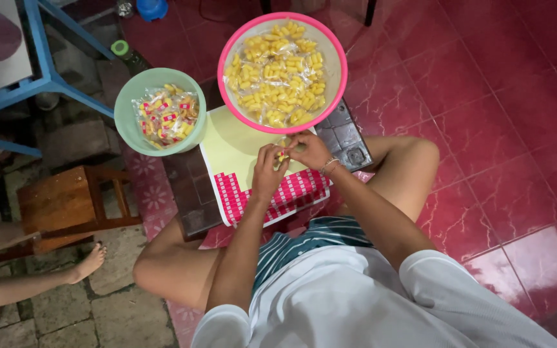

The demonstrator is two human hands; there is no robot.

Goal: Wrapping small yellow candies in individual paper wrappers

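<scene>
**Both hands pinch one small snack packet over the sticker sheet**

A person sits on the red tiled floor with a dark low board in front of the knees. On it lies a pale yellow sheet whose near edge carries rows of small pink-and-white stickers. The left hand and the right hand meet above the sheet's far right corner, fingertips pressed together around a small clear packet of yellow snacks; most of the packet is hidden by the fingers.

Just beyond the hands, at the board's far edge, a pink-rimmed basin holds a heap of the same packets. To its left, past the sheet's far left corner, a green bowl holds packets that show red-and-white labels. A wooden stool stands well to the left, with another person's bare foot near it.

The likely risks are small. The packet is slick and held only by fingertips, so it could slip onto the sheet. The pink basin appears to overhang the board's far edge, so a nudge from a wrist might tip it. The sheet's near edge droops off the board, so a forearm could drag it.
</scene>
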